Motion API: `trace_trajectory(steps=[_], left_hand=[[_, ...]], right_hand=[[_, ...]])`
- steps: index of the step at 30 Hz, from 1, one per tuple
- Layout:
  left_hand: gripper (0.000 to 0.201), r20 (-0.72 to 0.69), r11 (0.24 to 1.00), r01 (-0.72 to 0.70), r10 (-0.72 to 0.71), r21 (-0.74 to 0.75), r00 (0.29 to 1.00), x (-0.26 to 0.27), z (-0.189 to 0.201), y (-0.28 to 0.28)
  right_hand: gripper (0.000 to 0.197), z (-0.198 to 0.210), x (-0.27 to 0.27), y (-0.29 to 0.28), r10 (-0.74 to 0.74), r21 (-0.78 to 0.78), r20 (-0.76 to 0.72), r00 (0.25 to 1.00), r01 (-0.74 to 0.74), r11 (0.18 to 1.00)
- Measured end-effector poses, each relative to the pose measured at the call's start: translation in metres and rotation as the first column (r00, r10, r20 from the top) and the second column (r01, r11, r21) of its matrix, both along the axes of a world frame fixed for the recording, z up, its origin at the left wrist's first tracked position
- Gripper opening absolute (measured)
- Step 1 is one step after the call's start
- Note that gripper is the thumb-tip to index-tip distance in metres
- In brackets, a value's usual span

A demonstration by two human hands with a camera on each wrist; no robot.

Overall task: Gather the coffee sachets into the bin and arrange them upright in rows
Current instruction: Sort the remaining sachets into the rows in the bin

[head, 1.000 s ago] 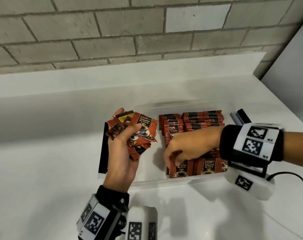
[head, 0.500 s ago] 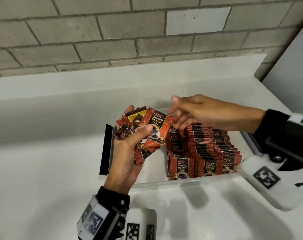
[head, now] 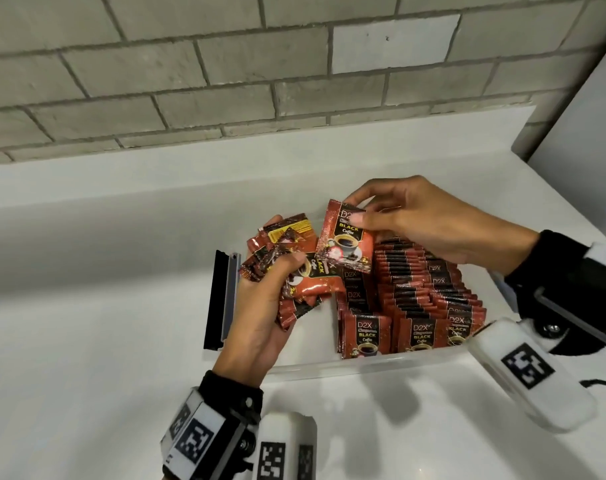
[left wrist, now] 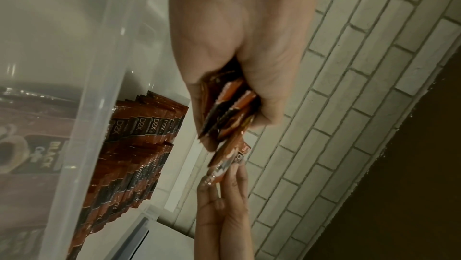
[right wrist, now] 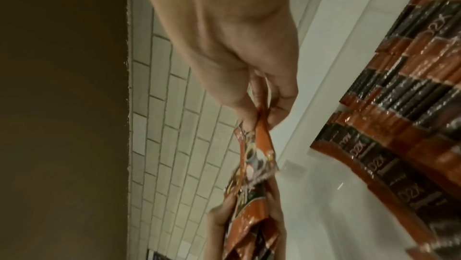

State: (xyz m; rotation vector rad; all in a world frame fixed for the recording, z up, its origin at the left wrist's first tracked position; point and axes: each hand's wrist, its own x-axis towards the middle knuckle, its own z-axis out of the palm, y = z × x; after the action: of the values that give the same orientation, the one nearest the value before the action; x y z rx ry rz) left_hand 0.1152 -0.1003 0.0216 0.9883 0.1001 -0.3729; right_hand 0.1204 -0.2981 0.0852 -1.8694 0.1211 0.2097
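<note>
My left hand (head: 270, 289) grips a loose bunch of red coffee sachets (head: 287, 258) over the left, bare part of the clear bin (head: 363, 365). The bunch of sachets (left wrist: 229, 114) shows between its curled fingers in the left wrist view. My right hand (head: 398, 216) pinches one red sachet (head: 346, 237) by its top edge, just right of the bunch and above the bin. That single sachet (right wrist: 257, 146) hangs from thumb and fingers in the right wrist view. Rows of upright sachets (head: 415, 299) fill the bin's right part.
The bin sits on a white counter (head: 87, 323) against a grey brick wall (head: 225, 64). A black strip (head: 216, 299) runs along the bin's left end. A white panel (head: 588, 116) stands at the right.
My right hand left the front row, rose to the bunch in my left hand and now pinches one sachet drawn from it. The left hand stayed about where it was.
</note>
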Motion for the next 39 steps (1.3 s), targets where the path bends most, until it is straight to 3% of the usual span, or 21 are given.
trace_trajectory(steps=[2,5,10,13,18,23,25,28,32,39], left_hand=[[0.03,-0.025,0.997,-0.08,0.08,0.015,0.996,0.002,-0.002,0.003],[0.046,-0.035,0.985,-0.17,0.17,0.014,0.985,0.005,-0.003,0.006],[0.051,-0.005,0.977,-0.212,0.212,0.004,0.977,0.004,-0.004,0.007],[0.052,-0.007,0.979,-0.204,0.203,-0.014,0.979,0.004,-0.003,0.006],[0.053,0.006,0.983,-0.185,0.185,-0.012,0.983,0.003,-0.004,0.005],[0.052,0.025,0.988,-0.151,0.152,-0.034,0.988,0.002,-0.001,0.004],[0.053,0.033,0.99,-0.134,0.136,-0.041,0.99,0.002,0.0,0.003],[0.049,0.049,0.992,-0.114,0.116,-0.056,0.992,0.001,0.001,0.002],[0.052,0.08,0.995,-0.062,0.068,-0.072,0.994,0.0,0.003,-0.001],[0.035,0.058,0.997,-0.01,0.015,-0.081,0.998,-0.001,0.004,-0.003]], right_hand=[[0.016,-0.002,0.001,-0.009,0.044,-0.043,-0.057,0.997,-0.046,0.998],[0.014,-0.013,-0.001,-0.014,0.196,-0.187,-0.16,0.967,-0.225,0.956],[0.012,-0.038,-0.008,-0.004,0.405,-0.476,-0.236,0.883,-0.469,0.744],[0.015,-0.049,-0.014,0.001,0.447,-0.531,-0.25,0.859,-0.508,0.678],[0.017,-0.054,-0.018,0.002,0.444,-0.57,-0.254,0.859,-0.504,0.649],[0.016,-0.041,-0.011,-0.006,0.415,-0.542,-0.221,0.883,-0.464,0.7],[0.017,-0.033,-0.007,-0.009,0.328,-0.45,-0.198,0.924,-0.383,0.807],[0.031,-0.019,-0.005,-0.004,0.179,-0.146,-0.247,0.952,-0.219,0.965],[0.039,-0.011,-0.004,0.008,0.137,0.039,-0.251,0.958,-0.132,0.99],[0.026,-0.013,0.0,0.011,0.033,0.058,-0.18,0.983,-0.023,0.998]])
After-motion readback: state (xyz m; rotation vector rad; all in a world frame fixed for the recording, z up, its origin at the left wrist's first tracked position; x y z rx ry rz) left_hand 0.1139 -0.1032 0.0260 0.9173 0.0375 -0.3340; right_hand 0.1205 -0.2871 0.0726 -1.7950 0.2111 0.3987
